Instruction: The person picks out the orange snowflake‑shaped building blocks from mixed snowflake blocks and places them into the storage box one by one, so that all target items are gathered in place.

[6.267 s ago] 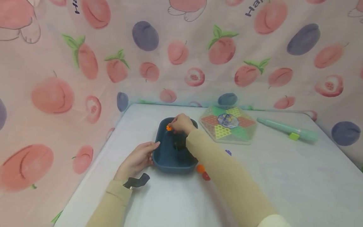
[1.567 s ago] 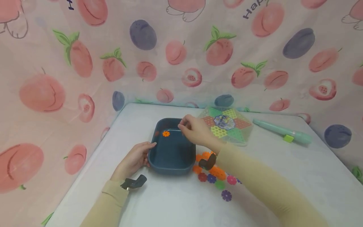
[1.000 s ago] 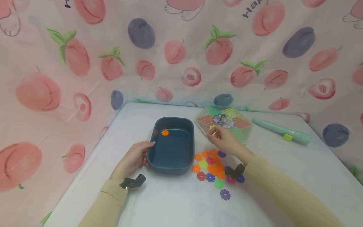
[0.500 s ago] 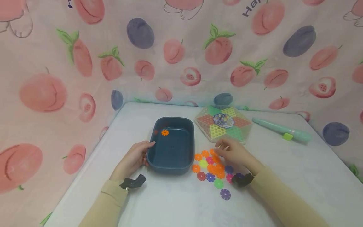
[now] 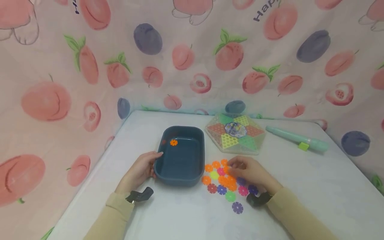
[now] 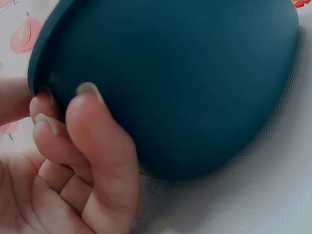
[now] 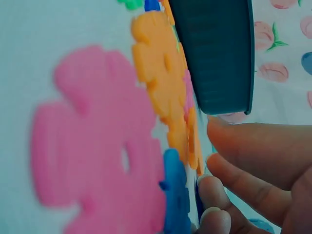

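A dark blue plastic basin stands on the table, and my left hand grips its left rim. The thumb lies over the edge, and in the left wrist view curled fingers press against the outer wall. One orange flower-shaped disc lies inside the basin near the far left corner. To the right of the basin several loose discs are spread, among them a pink disc and a purple disc. My right hand hovers at the pile's right side, thumb and index finger apart, lower fingertips beside a dark blue disc.
Behind the discs lies a hexagonal board-game box with coloured triangles. A long mint-green tube with a small lime-green block rests at the right. Fruit-printed cloth hangs behind the white table.
My right hand has moved from above the basin rightward, then down to the loose discs. The orange disc near its fingers earlier now lies in the basin. My left hand keeps its grip.
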A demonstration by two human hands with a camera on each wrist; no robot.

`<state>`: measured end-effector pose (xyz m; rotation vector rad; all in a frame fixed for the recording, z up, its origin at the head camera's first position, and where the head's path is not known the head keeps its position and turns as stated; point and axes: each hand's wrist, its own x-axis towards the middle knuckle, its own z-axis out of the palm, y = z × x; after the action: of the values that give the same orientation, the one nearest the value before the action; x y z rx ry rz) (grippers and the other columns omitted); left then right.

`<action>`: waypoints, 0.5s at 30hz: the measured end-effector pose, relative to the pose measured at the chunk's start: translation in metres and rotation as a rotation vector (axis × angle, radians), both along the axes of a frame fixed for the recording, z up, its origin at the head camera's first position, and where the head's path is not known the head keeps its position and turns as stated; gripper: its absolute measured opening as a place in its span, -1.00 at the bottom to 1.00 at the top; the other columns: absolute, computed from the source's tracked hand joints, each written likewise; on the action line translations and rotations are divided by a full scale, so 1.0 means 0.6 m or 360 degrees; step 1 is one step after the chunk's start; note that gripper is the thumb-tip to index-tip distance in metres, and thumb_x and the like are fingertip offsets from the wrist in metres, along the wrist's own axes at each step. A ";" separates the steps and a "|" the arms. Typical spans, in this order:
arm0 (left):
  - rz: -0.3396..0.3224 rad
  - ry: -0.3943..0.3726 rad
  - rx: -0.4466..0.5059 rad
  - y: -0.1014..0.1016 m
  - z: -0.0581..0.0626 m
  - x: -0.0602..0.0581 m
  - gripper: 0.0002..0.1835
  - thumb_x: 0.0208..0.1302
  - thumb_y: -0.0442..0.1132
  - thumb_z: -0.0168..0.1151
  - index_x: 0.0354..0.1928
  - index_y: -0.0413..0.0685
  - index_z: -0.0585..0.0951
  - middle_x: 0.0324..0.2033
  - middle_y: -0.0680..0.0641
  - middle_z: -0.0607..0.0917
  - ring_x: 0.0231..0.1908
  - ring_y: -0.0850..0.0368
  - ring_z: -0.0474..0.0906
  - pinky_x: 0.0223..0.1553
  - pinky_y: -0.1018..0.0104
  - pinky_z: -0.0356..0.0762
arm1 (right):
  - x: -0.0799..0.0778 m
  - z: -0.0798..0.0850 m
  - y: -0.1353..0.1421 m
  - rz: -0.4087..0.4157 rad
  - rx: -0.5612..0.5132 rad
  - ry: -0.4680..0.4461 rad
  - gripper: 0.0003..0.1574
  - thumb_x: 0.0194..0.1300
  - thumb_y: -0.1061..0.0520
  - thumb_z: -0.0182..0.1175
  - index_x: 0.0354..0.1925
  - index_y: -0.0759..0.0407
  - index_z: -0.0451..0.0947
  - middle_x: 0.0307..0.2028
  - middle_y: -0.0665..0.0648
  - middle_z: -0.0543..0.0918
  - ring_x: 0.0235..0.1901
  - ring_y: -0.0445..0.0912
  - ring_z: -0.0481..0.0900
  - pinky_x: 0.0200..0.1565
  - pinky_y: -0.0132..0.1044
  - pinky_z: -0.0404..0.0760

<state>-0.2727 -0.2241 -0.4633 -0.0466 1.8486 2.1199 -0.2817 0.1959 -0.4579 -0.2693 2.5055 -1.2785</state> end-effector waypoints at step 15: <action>0.0040 0.0026 -0.0010 0.004 -0.002 0.005 -0.65 0.52 -0.06 0.17 -0.09 -0.29 0.49 -0.48 -0.03 0.55 -0.64 0.14 0.39 -0.54 0.32 0.44 | 0.009 -0.008 -0.013 -0.0036 0.0202 0.0167 -0.59 0.18 -0.08 0.53 0.00 -0.17 0.70 -0.14 -0.03 0.65 -0.17 -0.01 0.53 -0.22 -0.18 0.59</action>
<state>-0.2695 -0.2217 -0.4645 -0.0545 1.8734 2.1378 -0.2761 0.1881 -0.4626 -0.2860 2.6725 -1.1348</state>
